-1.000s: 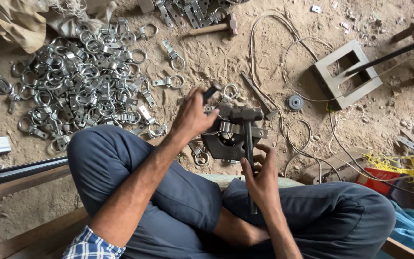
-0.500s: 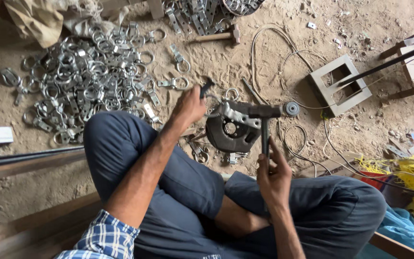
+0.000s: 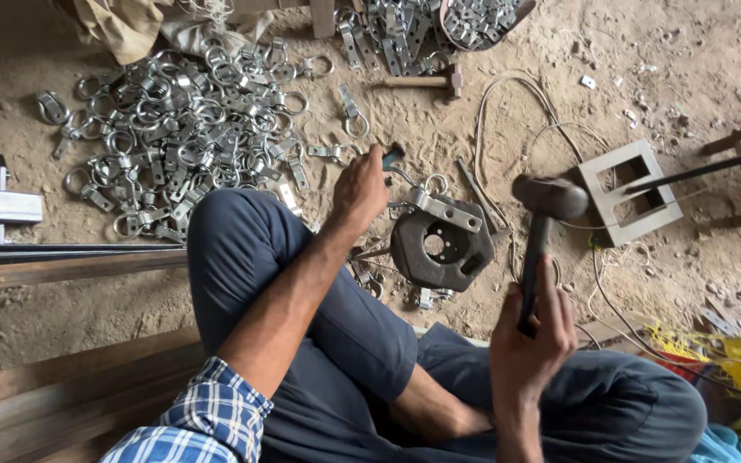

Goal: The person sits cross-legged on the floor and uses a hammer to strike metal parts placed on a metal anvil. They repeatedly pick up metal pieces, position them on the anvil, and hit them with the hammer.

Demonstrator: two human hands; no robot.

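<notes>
On the sandy floor [image 3: 645,51], the left hand [image 3: 360,190] steadied a metal strap [image 3: 444,211] on the round block [image 3: 441,249]; the right hand [image 3: 529,339] gripped a raised hammer [image 3: 549,199] just right of it.

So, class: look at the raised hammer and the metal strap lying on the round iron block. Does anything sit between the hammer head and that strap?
Nothing visible does. The hammer, gripped in the right hand, is raised to the right of the metal strap on the round iron block. The left hand is at the strap's far end.

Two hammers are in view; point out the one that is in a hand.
The black-headed hammer, raised in the right hand. The wooden-handled hammer lies untouched on the sand farther off.
</notes>
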